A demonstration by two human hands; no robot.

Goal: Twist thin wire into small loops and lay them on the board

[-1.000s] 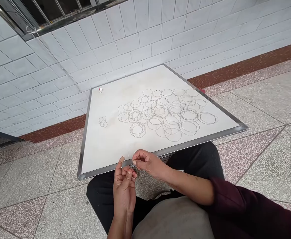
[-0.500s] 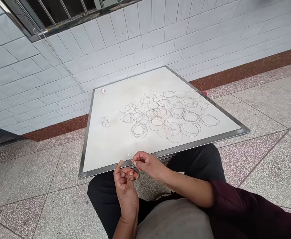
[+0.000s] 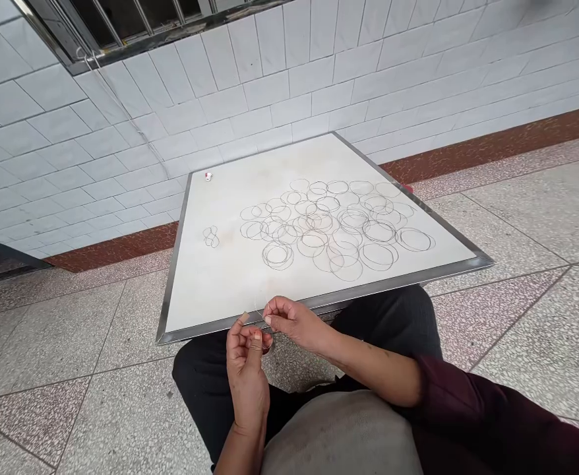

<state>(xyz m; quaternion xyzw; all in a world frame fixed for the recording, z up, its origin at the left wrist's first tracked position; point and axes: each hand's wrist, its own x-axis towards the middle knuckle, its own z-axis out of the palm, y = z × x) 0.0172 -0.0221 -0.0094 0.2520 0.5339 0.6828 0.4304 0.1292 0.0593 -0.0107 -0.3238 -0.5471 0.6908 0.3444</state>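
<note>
Between my two hands is a thin wire (image 3: 271, 346), bent into a small loop with a loose end rising above the fingers. My left hand (image 3: 246, 356) pinches the loop between thumb and fingers; its index finger, wrapped at the tip with a tan bandage, points up. Just to the right, my right hand (image 3: 289, 322) grips the wire between thumb and forefinger at the table's near edge. Many thin wire rings (image 3: 314, 241) lie overlapping across the white table (image 3: 210, 290). A small bent wire piece (image 3: 211, 237) with several loops rests apart at the left.
A grey metal edge (image 3: 408, 277) runs around the tabletop. Near its far left corner sits a small white and red object (image 3: 209, 177). The table stands against a white tiled wall (image 3: 240, 92) with a barred window. My knees (image 3: 413, 323) are under the near edge.
My left hand has turned slightly and its thumb has moved up a little, with the wire loop now showing less below the fingers. The camera view has shifted slightly.
</note>
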